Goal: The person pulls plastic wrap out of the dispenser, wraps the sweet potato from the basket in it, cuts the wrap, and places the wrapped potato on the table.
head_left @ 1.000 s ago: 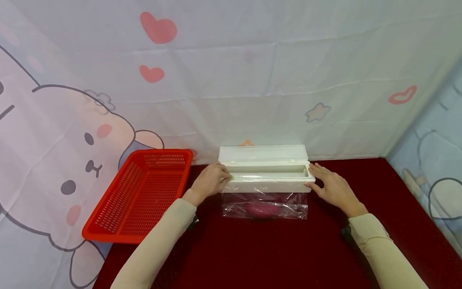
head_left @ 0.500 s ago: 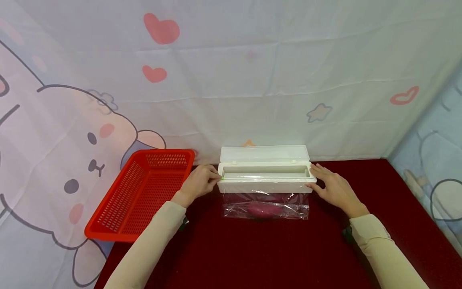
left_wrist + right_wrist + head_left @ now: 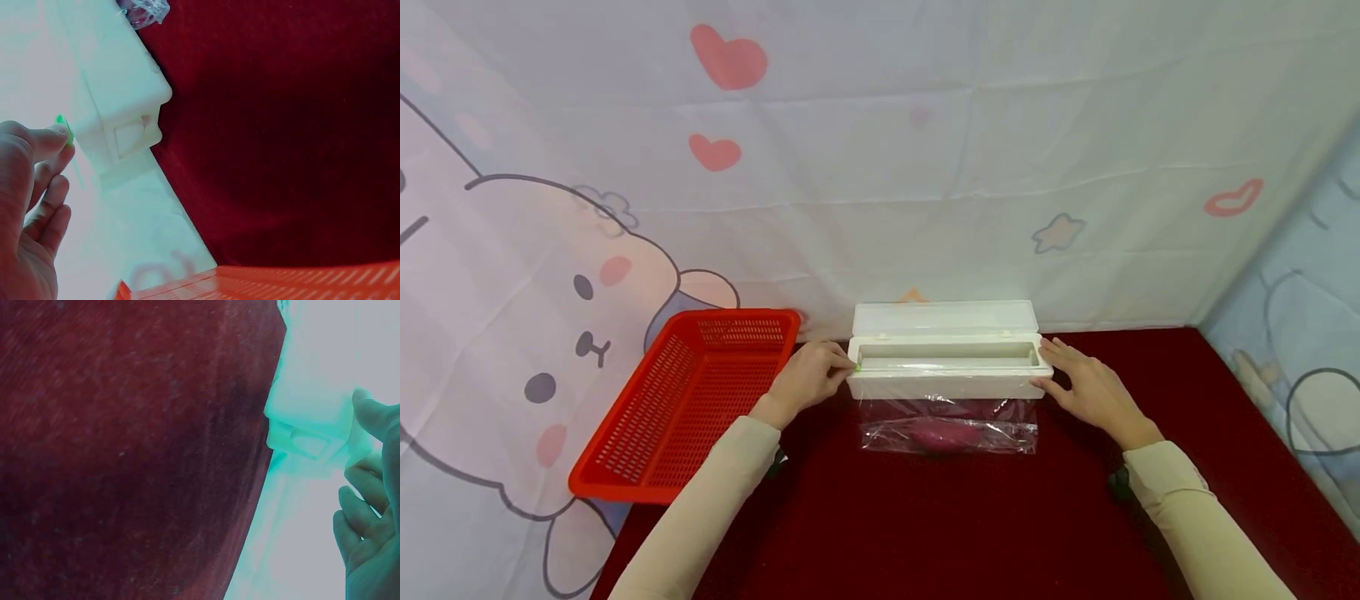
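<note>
A long white cling film dispenser [image 3: 947,387] lies with its lid [image 3: 944,317] raised behind it and a white roll [image 3: 944,363] inside. My left hand [image 3: 805,379] pinches a small green slide cutter [image 3: 65,129] between thumb and forefinger at the dispenser's left end. Its other fingers curl loosely below in the left wrist view. My right hand [image 3: 1088,390] grips the dispenser's right end, thumb near the front corner and fingers at the far side. Clear cling film [image 3: 880,429] hangs out over the front edge and lies across a pink rounded object [image 3: 945,435].
To the left, a red plastic basket [image 3: 681,492] with slotted walls stands close to my left forearm. Dark red cloth [image 3: 970,525] covers the table. A printed fabric backdrop [image 3: 865,167] rises right behind the dispenser and on the right side.
My left hand has slid leftward along the dispenser's front edge with the green cutter, reaching the left end. The right hand keeps its grip, and the cling film lies as before.
</note>
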A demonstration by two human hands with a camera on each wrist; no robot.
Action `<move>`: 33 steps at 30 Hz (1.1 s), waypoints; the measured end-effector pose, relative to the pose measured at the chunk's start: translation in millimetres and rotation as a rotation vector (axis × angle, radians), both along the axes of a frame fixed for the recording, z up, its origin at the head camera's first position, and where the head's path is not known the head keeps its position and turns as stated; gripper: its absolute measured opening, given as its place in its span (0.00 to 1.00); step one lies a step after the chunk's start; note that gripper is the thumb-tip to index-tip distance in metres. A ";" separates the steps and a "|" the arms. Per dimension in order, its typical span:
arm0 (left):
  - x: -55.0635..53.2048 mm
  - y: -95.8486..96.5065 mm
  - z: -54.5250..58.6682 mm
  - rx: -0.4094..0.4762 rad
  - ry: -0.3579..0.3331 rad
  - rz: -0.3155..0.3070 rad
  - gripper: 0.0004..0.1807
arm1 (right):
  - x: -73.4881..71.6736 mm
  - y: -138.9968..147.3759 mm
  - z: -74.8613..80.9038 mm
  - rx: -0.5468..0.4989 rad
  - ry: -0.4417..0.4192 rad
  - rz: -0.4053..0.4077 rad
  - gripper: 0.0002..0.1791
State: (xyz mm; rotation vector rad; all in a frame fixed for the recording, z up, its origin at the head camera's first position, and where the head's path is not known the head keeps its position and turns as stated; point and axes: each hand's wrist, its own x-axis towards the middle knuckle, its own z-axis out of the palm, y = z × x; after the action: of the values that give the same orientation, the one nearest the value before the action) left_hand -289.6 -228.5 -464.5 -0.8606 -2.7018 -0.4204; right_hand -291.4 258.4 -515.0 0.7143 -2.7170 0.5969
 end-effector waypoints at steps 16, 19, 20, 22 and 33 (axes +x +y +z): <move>-0.6 6.0 5.3 -0.029 0.045 -0.013 0.06 | 1.5 -3.0 13.2 -0.026 -0.030 0.017 0.35; -0.6 7.1 4.0 -0.028 0.061 -0.017 0.06 | 3.0 -4.1 14.5 -0.024 -0.029 0.019 0.34; -0.4 7.5 3.8 -0.026 0.069 -0.020 0.06 | 3.2 -4.4 14.7 -0.023 -0.027 0.018 0.34; -0.4 8.5 2.6 -0.020 0.091 -0.026 0.06 | 4.3 -5.5 15.5 -0.022 -0.023 0.018 0.34; 0.9 15.6 -0.2 -0.008 0.161 -0.040 0.05 | 7.4 -14.7 17.7 -0.032 0.059 0.023 0.24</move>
State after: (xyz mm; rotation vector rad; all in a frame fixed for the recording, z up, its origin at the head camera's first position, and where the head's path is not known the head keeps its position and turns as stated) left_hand -288.7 -212.9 -464.7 -0.9115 -2.5447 -0.3343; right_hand -284.1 243.7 -497.3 0.7448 -2.6426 0.6129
